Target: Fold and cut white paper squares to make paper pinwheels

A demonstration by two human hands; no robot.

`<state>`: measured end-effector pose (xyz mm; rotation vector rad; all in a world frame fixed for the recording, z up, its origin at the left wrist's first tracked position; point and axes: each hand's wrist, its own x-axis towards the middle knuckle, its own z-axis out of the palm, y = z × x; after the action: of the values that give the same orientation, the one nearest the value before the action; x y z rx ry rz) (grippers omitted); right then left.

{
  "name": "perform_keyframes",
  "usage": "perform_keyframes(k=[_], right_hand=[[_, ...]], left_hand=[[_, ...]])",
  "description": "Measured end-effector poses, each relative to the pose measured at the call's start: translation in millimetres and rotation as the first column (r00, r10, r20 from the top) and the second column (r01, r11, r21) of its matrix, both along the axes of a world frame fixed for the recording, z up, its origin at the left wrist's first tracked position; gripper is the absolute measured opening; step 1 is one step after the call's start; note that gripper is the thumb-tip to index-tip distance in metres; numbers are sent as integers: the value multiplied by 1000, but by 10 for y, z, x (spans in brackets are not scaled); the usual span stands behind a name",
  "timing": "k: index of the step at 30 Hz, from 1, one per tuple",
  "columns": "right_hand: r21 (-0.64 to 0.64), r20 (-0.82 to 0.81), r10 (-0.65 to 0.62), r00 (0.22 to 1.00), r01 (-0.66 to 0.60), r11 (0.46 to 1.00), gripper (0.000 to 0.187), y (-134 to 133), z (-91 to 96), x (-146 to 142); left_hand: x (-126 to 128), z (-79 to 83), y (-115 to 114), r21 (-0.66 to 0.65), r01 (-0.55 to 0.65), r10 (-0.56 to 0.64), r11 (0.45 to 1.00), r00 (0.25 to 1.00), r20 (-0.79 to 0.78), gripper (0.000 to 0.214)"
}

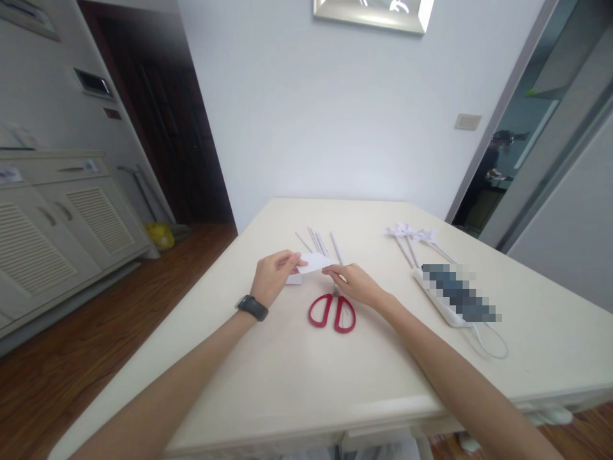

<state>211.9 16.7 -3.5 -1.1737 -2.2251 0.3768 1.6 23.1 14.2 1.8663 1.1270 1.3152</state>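
Observation:
Between my hands is a small white piece of paper (313, 262), raised over the table. My left hand (278, 271), with a dark band on its wrist, pinches the paper's left end. The fingertips of my right hand (352, 281) are closed on its right end. Below lie red-handled scissors (332, 313), handles toward me, their blades mostly hidden by my right hand. Several thin rolled paper sticks (318, 241) lie beyond the paper. Another white paper piece (294, 279) rests flat under my left hand.
On the right of the cream table (249, 383) lie paper flowers on stems (407, 233). Nearer stands a white power strip (443, 303) with its cable and a dark, blurred-out object. A wall (335, 128) rises behind the table. Through the right doorway a person (486, 163) is visible.

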Motion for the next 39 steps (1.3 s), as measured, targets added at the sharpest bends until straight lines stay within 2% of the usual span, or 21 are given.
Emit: perform_keyframes(k=[3, 7, 15, 18, 25, 28, 30, 33, 36, 39], right_hand=[[-80, -155, 1, 988, -14, 997, 29, 29, 2, 6], [-227, -370, -4, 929, -86, 970, 35, 49, 30, 4], [-434, -617, -74, 783, -261, 862, 54, 68, 51, 27], [-467, -653, -103, 750, -292, 835, 47, 71, 52, 43], [-492, -633, -77, 770, -324, 808, 34, 77, 30, 44], [-486, -643, -68, 762, -338, 806, 33, 108, 12, 57], [-480, -655, -66, 753, -346, 806, 33, 128, 6, 72], [-473, -671, -61, 739, -364, 802, 33, 142, 12, 93], [-472, -682, -49, 729, -387, 792, 32, 140, 30, 103], [-478, -683, -35, 730, -410, 777, 30, 143, 39, 108]], left_hand=[[3, -20, 19, -62, 17, -15, 998, 1000, 23, 31], [-2, -38, 37, -94, 36, -38, 995, 999, -18, 27], [-9, -58, 25, 26, 64, -57, 998, 977, -203, 18], [-12, -70, 29, 36, 88, -76, 995, 966, -249, 18], [-28, -92, 48, 12, 151, -141, 988, 946, -292, 13], [-21, -98, 51, 35, 150, -132, 988, 941, -312, 14], [-11, -110, 55, 16, 126, -118, 992, 961, -250, 18], [1, -144, 77, -83, 92, -96, 992, 994, -49, 35], [6, -177, 110, -173, 90, -72, 981, 991, 109, 58], [16, -192, 123, -249, 59, -11, 967, 982, 188, 75]])
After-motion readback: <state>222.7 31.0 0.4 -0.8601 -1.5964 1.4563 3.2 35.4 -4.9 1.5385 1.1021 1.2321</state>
